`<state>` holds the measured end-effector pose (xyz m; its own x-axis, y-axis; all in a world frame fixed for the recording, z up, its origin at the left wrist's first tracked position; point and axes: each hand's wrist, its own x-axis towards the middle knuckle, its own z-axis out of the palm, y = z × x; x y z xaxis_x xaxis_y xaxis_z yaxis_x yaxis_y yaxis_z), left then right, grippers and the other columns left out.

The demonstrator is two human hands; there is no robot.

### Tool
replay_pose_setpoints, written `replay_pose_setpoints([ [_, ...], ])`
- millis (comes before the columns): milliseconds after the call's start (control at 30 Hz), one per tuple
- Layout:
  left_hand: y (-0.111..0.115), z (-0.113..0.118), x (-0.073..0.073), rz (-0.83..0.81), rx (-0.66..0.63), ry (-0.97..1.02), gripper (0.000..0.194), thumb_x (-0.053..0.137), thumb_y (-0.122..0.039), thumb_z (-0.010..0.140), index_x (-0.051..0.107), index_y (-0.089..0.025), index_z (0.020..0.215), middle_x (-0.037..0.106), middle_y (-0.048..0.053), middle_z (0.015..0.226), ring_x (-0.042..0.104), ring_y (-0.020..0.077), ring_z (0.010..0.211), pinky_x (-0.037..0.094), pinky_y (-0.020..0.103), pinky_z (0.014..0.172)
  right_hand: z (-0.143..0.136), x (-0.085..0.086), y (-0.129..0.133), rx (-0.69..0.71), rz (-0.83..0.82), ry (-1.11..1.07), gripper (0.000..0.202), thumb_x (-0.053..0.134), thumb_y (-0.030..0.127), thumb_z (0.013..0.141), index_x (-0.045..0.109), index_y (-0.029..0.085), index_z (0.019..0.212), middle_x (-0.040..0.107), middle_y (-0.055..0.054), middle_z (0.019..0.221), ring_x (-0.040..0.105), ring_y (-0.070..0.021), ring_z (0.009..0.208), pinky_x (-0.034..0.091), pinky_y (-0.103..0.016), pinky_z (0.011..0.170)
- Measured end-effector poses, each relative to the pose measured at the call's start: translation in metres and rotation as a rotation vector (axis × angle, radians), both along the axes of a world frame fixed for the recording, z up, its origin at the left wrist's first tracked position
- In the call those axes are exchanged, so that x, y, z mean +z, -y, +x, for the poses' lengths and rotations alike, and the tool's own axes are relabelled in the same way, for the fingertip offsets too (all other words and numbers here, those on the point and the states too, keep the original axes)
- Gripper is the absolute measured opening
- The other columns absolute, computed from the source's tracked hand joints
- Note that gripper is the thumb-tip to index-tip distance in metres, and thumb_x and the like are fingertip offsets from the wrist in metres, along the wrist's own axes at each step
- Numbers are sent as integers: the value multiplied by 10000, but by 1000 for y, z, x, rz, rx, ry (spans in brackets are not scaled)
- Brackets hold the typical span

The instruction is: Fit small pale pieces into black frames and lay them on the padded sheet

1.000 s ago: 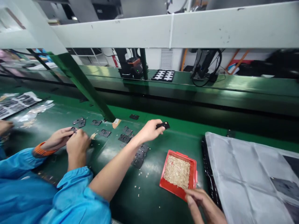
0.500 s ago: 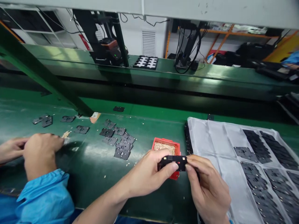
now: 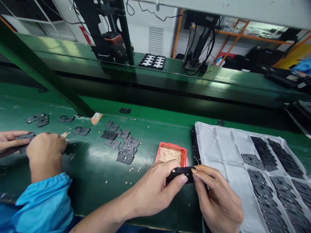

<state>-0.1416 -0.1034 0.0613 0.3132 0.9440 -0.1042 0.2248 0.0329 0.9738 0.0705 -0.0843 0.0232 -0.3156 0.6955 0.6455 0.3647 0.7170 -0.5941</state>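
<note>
My left hand (image 3: 162, 181) grips a small black plastic plate (image 3: 178, 173) between thumb and fingers, in front of the red bin (image 3: 185, 158). A pale little square shows near the plate's upper left edge. At the plate's right end, my right hand (image 3: 216, 194) is closed in a pinch, thumb and index finger touching the corner. Whether a tiny piece sits between those fingertips is hidden. Tan small bits (image 3: 169, 154) fill the red bin. Several similar black plates (image 3: 125, 157) lie loosely on the green bench (image 3: 97, 174) to the left.
On the right stands a white divided tray (image 3: 213, 142) with rows of black plates (image 3: 263, 197). A co-worker's hands (image 3: 46, 150) handle a black plate at the left, beside a small tan pile (image 3: 64, 134). A slanted green post (image 3: 48, 71) rises from the bench.
The view has shifted slightly. The plate in my hands has tilted, and my right fingertips now cover its upper right corner, where a pale square showed. The co-worker's black plate has come into sight.
</note>
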Motion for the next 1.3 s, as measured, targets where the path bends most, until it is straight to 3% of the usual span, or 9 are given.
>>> replay_pose_setpoints([
  [367, 1, 3, -8, -63, 2, 46, 293, 522, -354, 1064, 487, -198, 818, 424, -46, 719, 383, 121, 659, 304, 281, 607, -4, 3, -2, 8, -89, 36, 317, 642, -60, 932, 708, 175, 1134, 712, -79, 1044, 731, -163, 975, 604, -250, 831],
  [633, -3, 4, -16, -80, 16, 97, 304, 553, -391, 1049, 525, -190, 823, 444, -38, 733, 397, 120, 667, 316, 263, 599, -2, 8, -2, 10, -152, 87, 239, 619, -4, 977, 698, 185, 1099, 676, -68, 1026, 700, -143, 920, 574, -239, 796],
  [733, -6, 2, -24, -97, 52, 94, 272, 577, -372, 1035, 578, -180, 842, 520, -27, 742, 460, 123, 675, 370, 252, 620, 5, 8, -4, 31, -260, 83, 166, 598, 68, 1017, 689, 207, 1025, 669, -68, 1029, 694, -155, 940, 576, -251, 776],
  [833, -12, -3, -34, -51, 159, 49, 181, 574, -310, 1032, 682, -172, 988, 706, 26, 910, 628, 166, 836, 478, 264, 764, 12, 2, -12, 1, -308, 85, 140, 589, 133, 1041, 686, 225, 998, 694, -79, 1042, 677, -210, 1111, 579, -319, 890],
  [900, -16, -7, -39, 1, 228, -18, 182, 567, -257, 1026, 716, -181, 1098, 768, 43, 1036, 683, 188, 947, 501, 279, 857, 12, -2, -19, -46, -274, 76, 73, 647, 158, 1020, 681, 223, 1029, 699, -88, 1078, 669, -231, 1147, 574, -351, 916],
  [967, -18, -9, -41, 45, 261, -90, 215, 553, -222, 1019, 728, -186, 1139, 787, 42, 1063, 703, 189, 955, 504, 280, 869, 5, -5, -25, -61, -218, 85, 79, 708, 156, 988, 663, 214, 1016, 693, -77, 1067, 689, -206, 1039, 568, -328, 851],
  [1100, -15, -9, -39, 105, 264, -162, 194, 550, -229, 1017, 735, -171, 1029, 758, 20, 896, 659, 156, 785, 486, 255, 750, -23, -2, -30, 26, -61, 103, 156, 677, 46, 983, 659, 200, 995, 691, -36, 955, 685, -141, 873, 553, -276, 777],
  [1167, -11, -7, -36, 107, 253, -138, 167, 555, -204, 1003, 711, -169, 952, 703, -9, 803, 594, 128, 699, 448, 233, 674, -36, -1, -31, 70, 15, 88, 208, 656, 1, 977, 687, 192, 1053, 697, -55, 1008, 692, -150, 920, 571, -292, 813],
  [1300, -6, -4, -29, 90, 219, -49, 144, 533, -103, 950, 643, -175, 891, 629, -39, 760, 511, 99, 638, 384, 217, 607, -47, -4, -33, 119, 99, 73, 266, 666, -26, 946, 728, 192, 1084, 677, -112, 1192, 672, -246, 1157, 580, -431, 963],
])
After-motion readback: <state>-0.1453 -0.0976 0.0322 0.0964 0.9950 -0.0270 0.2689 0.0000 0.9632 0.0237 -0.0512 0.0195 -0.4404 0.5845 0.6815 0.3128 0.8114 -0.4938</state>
